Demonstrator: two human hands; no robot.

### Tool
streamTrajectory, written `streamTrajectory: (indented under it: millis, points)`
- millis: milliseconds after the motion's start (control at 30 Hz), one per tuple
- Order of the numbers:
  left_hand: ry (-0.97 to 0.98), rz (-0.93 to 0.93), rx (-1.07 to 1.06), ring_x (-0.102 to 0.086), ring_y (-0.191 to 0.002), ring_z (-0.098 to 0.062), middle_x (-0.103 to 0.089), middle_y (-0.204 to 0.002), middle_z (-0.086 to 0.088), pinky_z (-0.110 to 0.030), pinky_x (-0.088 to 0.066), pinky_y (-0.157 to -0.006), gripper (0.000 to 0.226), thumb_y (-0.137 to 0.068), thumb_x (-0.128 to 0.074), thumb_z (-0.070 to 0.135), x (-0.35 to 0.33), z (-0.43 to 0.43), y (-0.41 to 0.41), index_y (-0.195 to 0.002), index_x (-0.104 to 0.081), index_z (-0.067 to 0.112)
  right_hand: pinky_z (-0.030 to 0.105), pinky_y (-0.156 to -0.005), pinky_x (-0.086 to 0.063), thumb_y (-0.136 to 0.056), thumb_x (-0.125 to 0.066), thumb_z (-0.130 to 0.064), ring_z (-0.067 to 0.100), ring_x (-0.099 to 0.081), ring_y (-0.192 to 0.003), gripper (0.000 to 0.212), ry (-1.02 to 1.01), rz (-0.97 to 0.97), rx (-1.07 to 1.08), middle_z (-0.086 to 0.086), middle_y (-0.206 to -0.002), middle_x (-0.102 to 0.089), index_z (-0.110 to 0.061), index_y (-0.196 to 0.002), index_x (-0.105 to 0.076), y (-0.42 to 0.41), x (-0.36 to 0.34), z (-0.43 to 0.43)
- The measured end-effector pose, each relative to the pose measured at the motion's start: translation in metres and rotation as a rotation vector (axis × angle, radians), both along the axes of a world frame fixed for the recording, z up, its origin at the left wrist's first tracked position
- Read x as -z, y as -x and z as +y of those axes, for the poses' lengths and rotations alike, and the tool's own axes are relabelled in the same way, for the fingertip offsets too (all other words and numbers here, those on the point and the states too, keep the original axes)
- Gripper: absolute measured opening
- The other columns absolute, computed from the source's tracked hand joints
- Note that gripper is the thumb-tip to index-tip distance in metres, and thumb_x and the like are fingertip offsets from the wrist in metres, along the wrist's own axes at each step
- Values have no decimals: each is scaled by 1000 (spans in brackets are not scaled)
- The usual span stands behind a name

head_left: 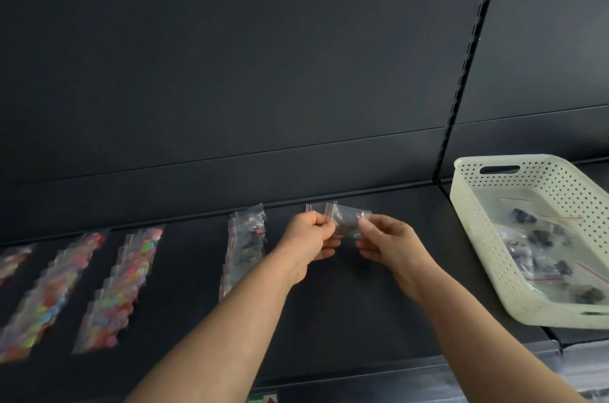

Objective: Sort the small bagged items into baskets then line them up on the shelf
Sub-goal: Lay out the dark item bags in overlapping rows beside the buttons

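A white perforated basket [474, 238] stands on the dark shelf [362, 303], and everything else lies to its left. Inside the basket lie loose bagged pieces [540, 238], clear zip bags with red seal lines and dark contents. Just left of the basket, above the shelf, both hands meet on a small fan of clear bags [346, 221]. The left hand [308, 234] has its grip clamped on the fan's left edge, fingers curled. The right hand [389, 244] pinches the fan's right edge between thumb and forefinger, its other fingers loosely curled beneath. Further left of the basket, beyond the hands, a row of dark-filled bags [245, 247] lies overlapped on the shelf, running front to back. Still further from the basket lie rows of bright-filled bags [128, 284], the farthest cut off by the frame edge. Behind the basket's far left corner rises a slotted upright [468, 56].
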State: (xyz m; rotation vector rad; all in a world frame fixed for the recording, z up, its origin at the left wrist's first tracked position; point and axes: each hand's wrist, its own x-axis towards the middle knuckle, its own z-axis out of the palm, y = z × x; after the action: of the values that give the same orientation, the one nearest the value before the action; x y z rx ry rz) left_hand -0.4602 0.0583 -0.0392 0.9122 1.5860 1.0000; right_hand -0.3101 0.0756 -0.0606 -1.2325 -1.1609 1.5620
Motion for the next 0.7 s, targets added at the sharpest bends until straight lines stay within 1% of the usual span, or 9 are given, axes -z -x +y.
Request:
streamTrajectory:
  millis: [133, 267, 333, 400, 467, 533, 600, 633, 700]
  points:
    - [9, -36, -43, -64, -73, -10, -66, -84, -2, -24, -54, -66, 9, -99, -52, 9, 1, -3, 0, -95, -60, 11, 24, -69, -56, -86, -66, 0, 13, -68, -73, 23, -6, 12, -44, 5, -79, -69, -7, -107, -65, -3, 1, -1]
    - [30, -6, -82, -63, -76, -9, -66, -88, 0, -24, -53, -66, 8, -98, -54, 12, 6, -6, 1, -94, -61, 14, 21, -66, -50, -83, -64, 7, 11, -67, -77, 33, -14, -91, -134, 4, -89, -72, -13, -108, -67, -4, 1, 0]
    - [43, 44, -84, -61, -80, -8, -66, -93, 1, -23, -51, -63, 7, -97, -57, 15, 9, -5, 4, -95, -63, 17, 22, -69, -49, -85, -64, 2, 10, -64, -81, 26, -30, -132, -131, 1, -92, -73, -17, -103, -69, -1, 1, 2]
    - [52, 73, -80, -58, -80, -8, -64, -92, 3, -22, -50, -63, 5, -96, -59, 17, 12, -5, 9, -96, -64, 17, 25, -76, -52, -89, -64, -10, 11, -64, -84, 11, -23, -140, -61, 0, -88, -71, -17, -93, -71, 5, 4, 4]
    - [56, 113, -69, -56, -78, -8, -63, -89, 4, -22, -49, -63, 4, -95, -61, 18, 14, -4, 13, -94, -65, 17, 33, -83, -54, -91, -63, -18, 16, -65, -87, 12, -26, -204, 10, 0, -84, -71, -19, -83, -72, 13, 11, 10]
    - [60, 184, -45, -55, -74, -10, -64, -86, 1, -23, -47, -62, 6, -93, -62, 17, 16, -2, 18, -87, -64, 17, 38, -84, -55, -91, -63, -22, 16, -66, -83, 13, -55, -309, 45, -1, -79, -71, -21, -81, -71, 20, 17, 17]
    - [69, 266, -42, -55, -73, -15, -65, -84, -2, -28, -47, -63, 9, -89, -64, 14, 20, 4, 23, -81, -63, 17, 36, -76, -57, -91, -63, -22, 13, -66, -74, 8, -59, -320, 70, -2, -77, -69, -19, -90, -71, 27, 17, 24]
    - [70, 308, -59, -58, -74, -17, -66, -84, -2, -29, -49, -65, 9, -87, -66, 14, 22, 8, 25, -79, -63, 17, 33, -72, -57, -89, -65, -21, 12, -66, -72, 10, -49, -289, 74, -2, -79, -69, -16, -98, -68, 30, 17, 29]
    - [62, 391, -118, -65, -81, -21, -69, -85, 0, -33, -53, -73, 10, -81, -70, 18, 25, 16, 28, -77, -60, 21, 31, -74, -56, -84, -71, -18, 12, -67, -77, 28, -51, -260, 61, -2, -85, -69, -17, -109, -60, 36, 14, 37]
